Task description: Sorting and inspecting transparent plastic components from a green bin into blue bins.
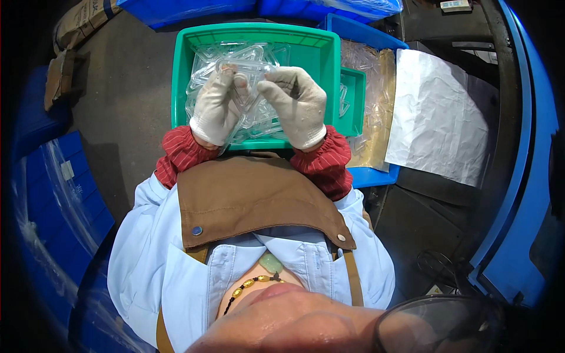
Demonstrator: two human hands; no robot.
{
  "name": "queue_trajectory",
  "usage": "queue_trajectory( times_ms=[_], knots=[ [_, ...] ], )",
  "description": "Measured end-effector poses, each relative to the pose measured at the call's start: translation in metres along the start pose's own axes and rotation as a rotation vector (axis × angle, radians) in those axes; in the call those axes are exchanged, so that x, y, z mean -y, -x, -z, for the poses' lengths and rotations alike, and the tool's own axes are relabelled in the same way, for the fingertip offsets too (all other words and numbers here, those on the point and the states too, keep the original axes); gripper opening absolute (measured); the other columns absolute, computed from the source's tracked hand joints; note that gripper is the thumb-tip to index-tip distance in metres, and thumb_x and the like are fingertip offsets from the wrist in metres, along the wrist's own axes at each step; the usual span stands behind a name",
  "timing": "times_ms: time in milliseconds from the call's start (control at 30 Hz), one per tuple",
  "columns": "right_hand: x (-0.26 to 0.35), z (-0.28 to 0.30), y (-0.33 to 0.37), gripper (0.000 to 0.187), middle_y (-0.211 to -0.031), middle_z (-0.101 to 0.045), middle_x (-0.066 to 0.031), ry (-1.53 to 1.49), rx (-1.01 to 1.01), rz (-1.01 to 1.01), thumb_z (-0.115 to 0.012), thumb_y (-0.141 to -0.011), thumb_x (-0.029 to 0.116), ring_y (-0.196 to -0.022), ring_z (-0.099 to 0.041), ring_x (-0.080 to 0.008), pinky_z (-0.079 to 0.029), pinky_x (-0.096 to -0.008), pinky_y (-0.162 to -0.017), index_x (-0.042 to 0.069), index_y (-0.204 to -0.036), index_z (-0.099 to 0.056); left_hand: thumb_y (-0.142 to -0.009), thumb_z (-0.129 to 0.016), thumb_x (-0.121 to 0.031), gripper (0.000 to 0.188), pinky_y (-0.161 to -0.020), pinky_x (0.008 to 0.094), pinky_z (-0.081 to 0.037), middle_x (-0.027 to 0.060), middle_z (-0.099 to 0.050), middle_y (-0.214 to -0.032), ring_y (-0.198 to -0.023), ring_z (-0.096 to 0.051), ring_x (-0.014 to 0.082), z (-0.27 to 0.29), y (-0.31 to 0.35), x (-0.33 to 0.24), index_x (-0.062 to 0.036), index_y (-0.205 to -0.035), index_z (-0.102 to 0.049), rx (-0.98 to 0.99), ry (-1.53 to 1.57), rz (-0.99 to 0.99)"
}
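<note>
My left hand (213,112) and my right hand (299,106), both in whitish gloves, are raised over a large green bin (253,28). Between them they hold a clear plastic piece (252,66), apparently a triangular frame, by its two ends. Bare fingertips show at the left glove. The right thumb and forefinger pinch the piece's right end. Under and around the hands, many similar clear plastic pieces (268,53) lie heaped in the bin, mostly toward its left side. Where the held piece ends and the heap begins is hard to make out.
A small green tray (356,76) with a few clear pieces sits right of the bin, over a blue crate (376,178) lined with cardboard. Further right lies a crumpled white sheet (435,112). Blue crates (188,13) stand beyond; a blue machine frame (518,176) rises at right.
</note>
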State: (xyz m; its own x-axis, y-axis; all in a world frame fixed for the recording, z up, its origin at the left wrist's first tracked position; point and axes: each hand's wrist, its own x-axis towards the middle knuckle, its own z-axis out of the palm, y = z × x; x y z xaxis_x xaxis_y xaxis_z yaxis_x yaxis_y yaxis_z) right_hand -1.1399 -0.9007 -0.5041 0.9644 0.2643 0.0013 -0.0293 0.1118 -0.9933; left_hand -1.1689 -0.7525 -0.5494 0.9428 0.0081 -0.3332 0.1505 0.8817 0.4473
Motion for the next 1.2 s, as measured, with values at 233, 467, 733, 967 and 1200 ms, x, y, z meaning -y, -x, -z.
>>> queue_trajectory(
  times_ms=[233,467,733,967,1200],
  knots=[
    [-0.014,0.021,-0.006,0.034,-0.082,-0.060,-0.0099,0.223,0.246,0.306,-0.045,-0.094,0.033,-0.075,-0.059,-0.0193,-0.046,-0.0292,-0.068,0.001,-0.097,-0.058,-0.096,-0.041,-0.036,0.041,-0.046,0.0190,-0.031,-0.0038,-0.038,-0.057,-0.049,-0.036,0.0061,-0.022,0.005,-0.014,-0.0142,-0.062,-0.036,-0.140,-0.283,0.062],
    [-0.017,0.024,-0.004,0.023,-0.079,-0.058,-0.0101,0.290,0.321,0.321,-0.052,-0.091,0.023,-0.072,-0.058,-0.0241,-0.046,-0.0310,-0.066,0.002,-0.097,-0.059,-0.095,-0.043,-0.040,0.044,-0.042,0.0200,-0.026,-0.0041,-0.037,-0.055,-0.045,-0.032,0.0057,-0.019,0.005,-0.016,-0.0146,-0.059,-0.037,-0.104,-0.358,0.080],
    [-0.010,0.019,-0.005,0.032,-0.069,-0.055,-0.0001,0.095,0.200,0.041,-0.048,-0.094,0.032,-0.065,-0.050,-0.0088,-0.042,-0.0242,-0.061,0.002,-0.095,-0.060,-0.094,-0.044,-0.026,0.022,-0.045,0.0190,-0.028,-0.0054,-0.041,-0.062,-0.051,-0.033,0.0024,-0.037,0.026,-0.001,-0.0097,-0.082,-0.051,0.056,-0.525,0.245],
    [-0.004,0.026,-0.010,0.034,-0.068,-0.053,-0.0012,0.213,0.139,0.115,-0.044,-0.095,0.031,-0.065,-0.049,-0.0086,-0.042,-0.0230,-0.061,0.001,-0.095,-0.060,-0.095,-0.042,-0.027,0.022,-0.046,0.0169,-0.025,-0.0062,-0.040,-0.062,-0.051,-0.032,0.0024,-0.003,-0.002,-0.017,-0.0111,-0.082,-0.050,-0.049,-0.467,0.062],
    [0.007,0.014,-0.013,0.019,-0.066,-0.059,-0.0084,0.476,0.122,-0.100,-0.065,-0.080,0.014,-0.058,-0.053,-0.0107,-0.043,-0.0255,-0.054,0.001,-0.093,-0.062,-0.095,-0.043,-0.029,0.029,-0.064,0.0257,-0.047,0.0058,-0.060,-0.084,-0.069,-0.057,0.0126,-0.012,-0.005,-0.016,-0.0030,-0.096,-0.055,-0.012,-0.459,-0.009]
  ],
)
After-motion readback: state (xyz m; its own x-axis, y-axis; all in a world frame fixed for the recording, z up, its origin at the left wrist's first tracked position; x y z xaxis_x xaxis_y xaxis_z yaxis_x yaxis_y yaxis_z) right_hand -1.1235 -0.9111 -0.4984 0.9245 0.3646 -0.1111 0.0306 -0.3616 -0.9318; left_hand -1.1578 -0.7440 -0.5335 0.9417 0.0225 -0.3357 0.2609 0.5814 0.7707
